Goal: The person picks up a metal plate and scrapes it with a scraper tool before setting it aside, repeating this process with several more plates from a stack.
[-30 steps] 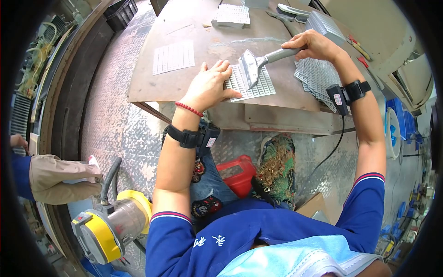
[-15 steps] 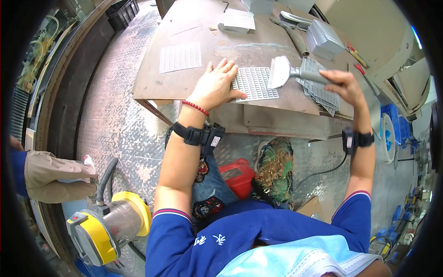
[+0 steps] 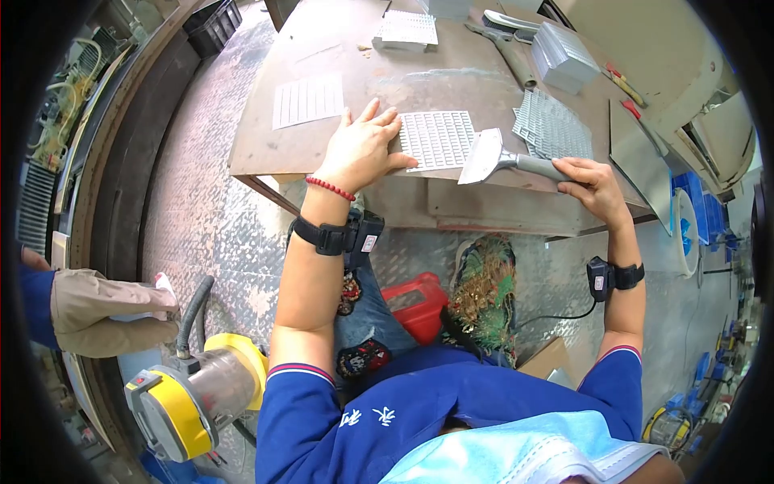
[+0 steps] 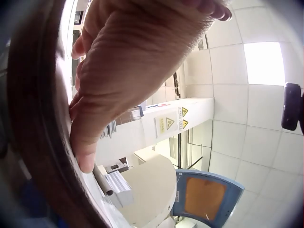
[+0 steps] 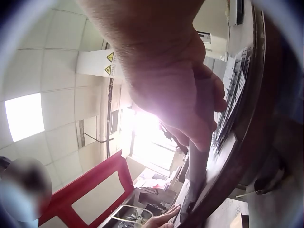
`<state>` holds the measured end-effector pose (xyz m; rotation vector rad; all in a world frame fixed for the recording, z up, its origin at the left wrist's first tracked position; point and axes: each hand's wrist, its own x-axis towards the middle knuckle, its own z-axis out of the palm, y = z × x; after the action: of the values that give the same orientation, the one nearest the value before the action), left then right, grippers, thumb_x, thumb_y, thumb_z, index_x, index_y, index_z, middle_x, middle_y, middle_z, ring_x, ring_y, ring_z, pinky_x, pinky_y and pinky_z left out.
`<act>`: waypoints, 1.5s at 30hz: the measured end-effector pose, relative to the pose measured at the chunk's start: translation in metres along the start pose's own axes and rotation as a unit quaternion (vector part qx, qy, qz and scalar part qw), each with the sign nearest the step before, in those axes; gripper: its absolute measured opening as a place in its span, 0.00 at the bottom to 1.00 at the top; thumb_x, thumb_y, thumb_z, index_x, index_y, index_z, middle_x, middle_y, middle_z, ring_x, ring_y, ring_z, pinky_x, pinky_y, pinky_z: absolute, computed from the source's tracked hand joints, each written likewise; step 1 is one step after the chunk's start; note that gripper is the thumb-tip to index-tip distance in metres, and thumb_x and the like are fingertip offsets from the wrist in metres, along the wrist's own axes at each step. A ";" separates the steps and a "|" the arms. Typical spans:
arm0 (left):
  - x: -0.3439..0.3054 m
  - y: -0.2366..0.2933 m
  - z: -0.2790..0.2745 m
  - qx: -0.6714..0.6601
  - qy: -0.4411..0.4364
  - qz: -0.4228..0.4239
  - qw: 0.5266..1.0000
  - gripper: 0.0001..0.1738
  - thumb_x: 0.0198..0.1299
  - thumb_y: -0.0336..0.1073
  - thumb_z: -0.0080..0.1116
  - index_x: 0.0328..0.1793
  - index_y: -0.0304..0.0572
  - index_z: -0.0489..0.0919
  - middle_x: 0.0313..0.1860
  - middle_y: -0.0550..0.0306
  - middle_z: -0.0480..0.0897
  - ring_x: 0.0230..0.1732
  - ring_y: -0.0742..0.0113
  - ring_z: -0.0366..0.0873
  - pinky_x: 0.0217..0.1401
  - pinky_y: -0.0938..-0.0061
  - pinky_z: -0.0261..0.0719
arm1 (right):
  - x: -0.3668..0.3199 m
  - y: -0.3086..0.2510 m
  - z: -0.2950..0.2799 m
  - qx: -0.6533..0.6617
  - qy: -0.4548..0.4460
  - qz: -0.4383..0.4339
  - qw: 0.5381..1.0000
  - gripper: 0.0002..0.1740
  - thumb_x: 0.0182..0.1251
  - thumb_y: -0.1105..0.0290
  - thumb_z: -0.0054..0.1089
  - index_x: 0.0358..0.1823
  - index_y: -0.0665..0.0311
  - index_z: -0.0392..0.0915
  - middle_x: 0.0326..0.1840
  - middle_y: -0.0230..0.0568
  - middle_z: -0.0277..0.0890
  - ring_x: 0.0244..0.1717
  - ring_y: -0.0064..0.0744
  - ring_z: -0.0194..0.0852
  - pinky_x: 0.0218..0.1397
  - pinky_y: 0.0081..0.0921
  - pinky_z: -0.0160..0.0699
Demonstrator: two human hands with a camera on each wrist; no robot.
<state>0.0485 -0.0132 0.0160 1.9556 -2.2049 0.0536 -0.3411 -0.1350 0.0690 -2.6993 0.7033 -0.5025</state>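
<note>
My left hand (image 3: 364,150) lies with fingers spread on the table, its thumb and fingertips pressing the left edge of a pale perforated sheet (image 3: 438,139). In the left wrist view the thumb (image 4: 86,159) presses down near the table edge. My right hand (image 3: 595,187) grips the grey handle of a wide-bladed scraper (image 3: 484,156). The blade stands at the sheet's lower right corner, close to the table's front edge. From the right wrist the scraper handle (image 5: 197,166) shows between the thumb and fingers.
A fanned pile of perforated sheets (image 3: 555,125) lies right of the scraper, with a stacked block (image 3: 564,56) behind. Another sheet (image 3: 308,101) lies at left. A brush (image 3: 509,24) and red-handled tools (image 3: 631,109) lie farther back. A yellow vacuum cleaner (image 3: 173,415) stands on the floor.
The scraper went from upright over the sheet to its right side, then down toward the table's front edge. The left hand stays on the sheet's left edge.
</note>
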 end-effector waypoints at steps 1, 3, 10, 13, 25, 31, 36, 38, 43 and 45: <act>0.000 0.000 0.001 -0.001 0.000 0.000 1.000 0.47 0.56 0.69 0.57 0.70 0.37 0.73 0.73 0.49 0.71 0.79 0.48 0.57 0.75 0.41 0.58 | 0.005 -0.002 0.001 -0.002 -0.003 -0.001 1.000 0.25 0.52 0.75 0.72 0.56 0.62 0.83 0.51 0.48 0.84 0.47 0.44 0.84 0.51 0.30 0.80; 0.000 0.000 0.001 -0.003 0.004 0.000 1.000 0.47 0.56 0.69 0.57 0.70 0.37 0.73 0.73 0.49 0.71 0.79 0.48 0.57 0.75 0.41 0.58 | 0.015 -0.006 0.003 -0.001 -0.013 -0.004 1.000 0.26 0.53 0.75 0.72 0.56 0.61 0.83 0.51 0.48 0.84 0.45 0.43 0.83 0.51 0.30 0.80; 0.000 0.000 0.002 -0.010 0.009 0.003 1.000 0.47 0.56 0.69 0.57 0.70 0.36 0.73 0.73 0.49 0.71 0.79 0.48 0.57 0.75 0.39 0.57 | 0.049 0.000 -0.002 0.018 -0.058 -0.028 0.998 0.26 0.54 0.75 0.70 0.58 0.59 0.82 0.51 0.47 0.84 0.43 0.42 0.82 0.48 0.30 0.79; 0.001 -0.002 0.004 -0.021 0.007 0.004 1.000 0.47 0.55 0.68 0.58 0.69 0.36 0.73 0.73 0.48 0.71 0.79 0.47 0.57 0.75 0.38 0.57 | 0.061 0.005 -0.001 0.004 -0.073 -0.050 0.996 0.26 0.55 0.75 0.70 0.58 0.58 0.81 0.51 0.47 0.84 0.42 0.42 0.82 0.47 0.31 0.79; 0.001 -0.002 0.002 -0.029 0.004 0.006 1.000 0.47 0.56 0.68 0.58 0.70 0.37 0.73 0.73 0.48 0.71 0.79 0.48 0.57 0.75 0.39 0.58 | 0.082 -0.003 0.010 -0.013 -0.057 -0.067 0.996 0.25 0.56 0.73 0.69 0.58 0.57 0.81 0.51 0.46 0.84 0.43 0.43 0.83 0.47 0.32 0.79; 0.000 -0.002 0.003 -0.019 0.019 0.006 1.000 0.46 0.56 0.68 0.57 0.70 0.37 0.73 0.73 0.49 0.72 0.79 0.48 0.58 0.75 0.40 0.58 | 0.014 -0.033 0.004 -0.041 0.042 -0.064 0.996 0.24 0.55 0.73 0.71 0.56 0.62 0.82 0.47 0.48 0.84 0.40 0.45 0.83 0.43 0.32 0.80; 0.002 -0.003 0.003 -0.024 0.013 0.006 1.000 0.47 0.55 0.68 0.59 0.69 0.36 0.73 0.72 0.48 0.72 0.79 0.48 0.58 0.75 0.40 0.58 | -0.024 -0.054 0.019 -0.081 0.098 -0.045 0.991 0.23 0.54 0.74 0.73 0.54 0.61 0.83 0.44 0.47 0.83 0.34 0.41 0.83 0.37 0.30 0.81; 0.002 -0.002 0.002 -0.034 0.012 0.005 0.999 0.47 0.55 0.68 0.59 0.69 0.36 0.73 0.72 0.48 0.71 0.79 0.48 0.58 0.75 0.40 0.58 | -0.025 -0.060 0.025 -0.100 0.114 -0.046 0.987 0.22 0.54 0.73 0.73 0.54 0.60 0.84 0.42 0.44 0.83 0.33 0.38 0.82 0.37 0.29 0.81; 0.002 0.000 -0.001 -0.041 0.004 0.000 0.999 0.47 0.55 0.67 0.60 0.69 0.36 0.73 0.72 0.47 0.71 0.79 0.48 0.57 0.76 0.39 0.57 | -0.020 -0.067 0.033 -0.129 0.124 -0.041 0.983 0.22 0.55 0.72 0.73 0.54 0.58 0.83 0.42 0.42 0.83 0.33 0.40 0.82 0.37 0.31 0.81; 0.002 0.001 -0.002 -0.038 -0.002 0.001 0.999 0.47 0.54 0.67 0.60 0.69 0.36 0.73 0.72 0.47 0.71 0.79 0.47 0.58 0.75 0.39 0.57 | -0.017 -0.069 0.035 -0.134 0.122 -0.035 0.983 0.22 0.55 0.72 0.72 0.54 0.58 0.83 0.42 0.42 0.83 0.34 0.40 0.82 0.37 0.31 0.81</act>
<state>0.0480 -0.0148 0.0188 1.9154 -2.1772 -0.0328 -0.3127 -0.0622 0.0595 -2.9526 0.7911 -0.8222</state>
